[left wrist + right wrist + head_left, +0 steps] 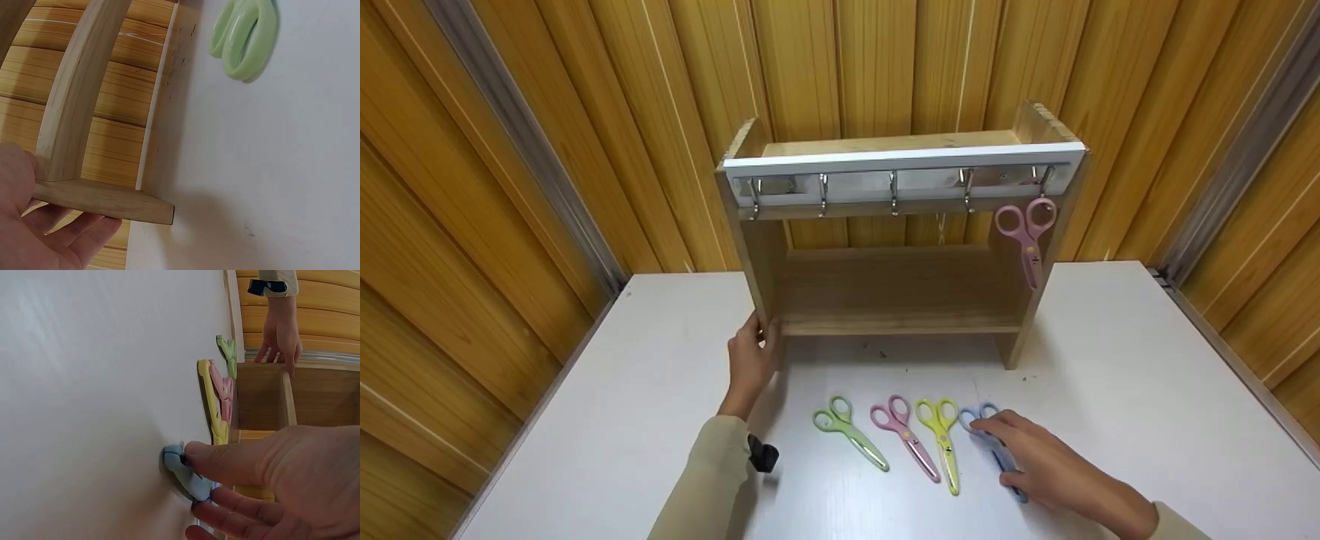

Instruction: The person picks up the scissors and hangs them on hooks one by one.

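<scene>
My left hand (751, 361) grips the lower left side panel of a wooden shelf (900, 328); in the left wrist view its fingers curl beneath the panel's edge. At the right, my right hand (1048, 463) pinches a pair of blue scissors (192, 482) lying on the white table, thumb on one side and fingers on the other. The hand covers part of them in the head view. To their left lie yellow scissors (944, 439), pink scissors (913, 442) and green scissors (851, 433), handles toward the shelf.
A rail with several metal hooks (893, 193) runs along the shelf's upper front. Another pair of pink scissors (1030, 244) hangs from the rightmost hook. The white table (585, 420) meets wood-panelled walls (877, 67) behind and at the sides.
</scene>
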`<state>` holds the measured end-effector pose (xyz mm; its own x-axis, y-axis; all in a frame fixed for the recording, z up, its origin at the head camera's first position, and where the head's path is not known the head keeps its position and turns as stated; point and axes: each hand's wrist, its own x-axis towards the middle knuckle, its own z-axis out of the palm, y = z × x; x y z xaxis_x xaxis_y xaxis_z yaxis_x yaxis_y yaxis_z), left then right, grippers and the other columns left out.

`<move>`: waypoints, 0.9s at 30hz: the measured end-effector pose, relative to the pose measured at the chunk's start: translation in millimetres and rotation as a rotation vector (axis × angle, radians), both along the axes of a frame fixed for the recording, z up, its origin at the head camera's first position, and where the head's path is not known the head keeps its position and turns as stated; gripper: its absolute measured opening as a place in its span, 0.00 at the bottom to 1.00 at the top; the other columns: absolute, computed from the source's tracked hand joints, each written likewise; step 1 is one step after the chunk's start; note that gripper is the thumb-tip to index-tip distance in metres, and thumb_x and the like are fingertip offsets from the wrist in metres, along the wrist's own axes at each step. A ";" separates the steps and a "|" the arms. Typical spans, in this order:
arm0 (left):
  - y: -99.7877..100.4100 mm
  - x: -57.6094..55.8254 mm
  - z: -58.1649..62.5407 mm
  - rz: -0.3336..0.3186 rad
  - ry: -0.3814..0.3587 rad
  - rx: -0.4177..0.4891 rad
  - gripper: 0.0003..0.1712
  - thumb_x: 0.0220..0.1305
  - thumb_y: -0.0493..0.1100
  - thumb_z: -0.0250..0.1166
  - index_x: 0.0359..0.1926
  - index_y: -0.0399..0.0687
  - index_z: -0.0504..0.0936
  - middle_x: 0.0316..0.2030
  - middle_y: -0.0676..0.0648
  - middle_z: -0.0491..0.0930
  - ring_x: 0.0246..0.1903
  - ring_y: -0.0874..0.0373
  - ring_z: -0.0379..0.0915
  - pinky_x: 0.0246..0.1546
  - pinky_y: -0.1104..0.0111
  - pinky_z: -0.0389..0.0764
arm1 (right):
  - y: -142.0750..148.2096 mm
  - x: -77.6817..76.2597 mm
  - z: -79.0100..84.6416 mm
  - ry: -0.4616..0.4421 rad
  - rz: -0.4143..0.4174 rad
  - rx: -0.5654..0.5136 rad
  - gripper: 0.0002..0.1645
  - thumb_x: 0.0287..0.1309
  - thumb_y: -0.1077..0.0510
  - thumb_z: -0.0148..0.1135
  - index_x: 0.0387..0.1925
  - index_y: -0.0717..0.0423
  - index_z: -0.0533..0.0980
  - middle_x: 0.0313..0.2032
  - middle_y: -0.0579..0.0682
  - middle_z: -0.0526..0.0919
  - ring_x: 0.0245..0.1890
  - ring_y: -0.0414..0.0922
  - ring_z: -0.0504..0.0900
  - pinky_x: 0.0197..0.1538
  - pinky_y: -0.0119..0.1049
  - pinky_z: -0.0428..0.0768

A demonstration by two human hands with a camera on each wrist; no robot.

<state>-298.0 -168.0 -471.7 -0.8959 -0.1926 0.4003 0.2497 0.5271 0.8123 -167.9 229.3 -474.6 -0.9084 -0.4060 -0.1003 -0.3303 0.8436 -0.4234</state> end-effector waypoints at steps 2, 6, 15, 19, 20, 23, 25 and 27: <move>0.3 0.4 -0.1 0.000 -0.004 -0.001 0.23 0.77 0.40 0.59 0.66 0.33 0.75 0.59 0.35 0.81 0.54 0.43 0.83 0.54 0.51 0.83 | 5.4 -1.8 0.3 0.000 0.043 -0.014 0.40 0.49 0.68 0.79 0.65 0.57 0.75 0.63 0.59 0.75 0.63 0.57 0.75 0.61 0.58 0.77; 0.4 -0.1 -1.0 -0.004 -0.014 0.005 0.24 0.77 0.40 0.59 0.68 0.34 0.74 0.60 0.36 0.81 0.55 0.45 0.82 0.54 0.52 0.83 | 13.5 -4.6 0.7 -0.005 0.055 -0.019 0.42 0.50 0.70 0.77 0.67 0.57 0.73 0.61 0.57 0.76 0.60 0.54 0.77 0.60 0.57 0.77; -0.4 -0.1 0.1 -0.010 -0.052 0.014 0.25 0.78 0.42 0.58 0.71 0.37 0.72 0.63 0.37 0.79 0.58 0.45 0.80 0.58 0.54 0.81 | 23.6 -8.5 2.0 0.043 -0.078 0.075 0.40 0.45 0.68 0.80 0.63 0.60 0.77 0.52 0.55 0.79 0.49 0.50 0.79 0.52 0.56 0.83; 0.1 0.4 0.8 0.001 -0.056 0.005 0.24 0.78 0.42 0.58 0.70 0.38 0.73 0.62 0.37 0.80 0.56 0.44 0.82 0.56 0.54 0.82 | 28.3 -9.0 0.2 0.112 -0.051 0.081 0.33 0.45 0.71 0.78 0.57 0.63 0.80 0.46 0.52 0.80 0.47 0.49 0.79 0.48 0.52 0.83; 0.2 0.5 0.9 0.004 -0.058 0.004 0.24 0.78 0.42 0.58 0.70 0.38 0.73 0.61 0.38 0.80 0.55 0.44 0.82 0.55 0.54 0.82 | 28.8 -9.6 -0.4 0.124 -0.046 0.087 0.31 0.45 0.72 0.78 0.55 0.62 0.81 0.45 0.51 0.80 0.46 0.48 0.79 0.47 0.51 0.83; 0.8 0.4 1.2 0.007 -0.066 0.004 0.25 0.78 0.43 0.58 0.70 0.39 0.73 0.62 0.38 0.80 0.55 0.45 0.83 0.55 0.55 0.83 | 29.7 -10.4 -1.5 0.154 -0.040 0.106 0.27 0.45 0.73 0.77 0.51 0.61 0.83 0.41 0.49 0.80 0.43 0.47 0.79 0.45 0.50 0.84; 0.9 0.3 1.1 0.007 -0.063 0.006 0.25 0.78 0.43 0.58 0.70 0.38 0.73 0.62 0.38 0.80 0.54 0.46 0.83 0.55 0.55 0.83 | 30.3 -10.7 -2.1 0.180 -0.029 0.113 0.25 0.45 0.73 0.77 0.48 0.59 0.84 0.38 0.47 0.80 0.41 0.46 0.79 0.44 0.48 0.84; 1.1 0.0 1.0 0.005 -0.062 0.006 0.25 0.79 0.43 0.58 0.70 0.38 0.73 0.62 0.38 0.80 0.55 0.45 0.83 0.54 0.54 0.83 | 30.7 -11.1 -2.8 0.201 -0.024 0.119 0.23 0.46 0.74 0.77 0.47 0.59 0.85 0.36 0.46 0.79 0.39 0.45 0.79 0.42 0.47 0.85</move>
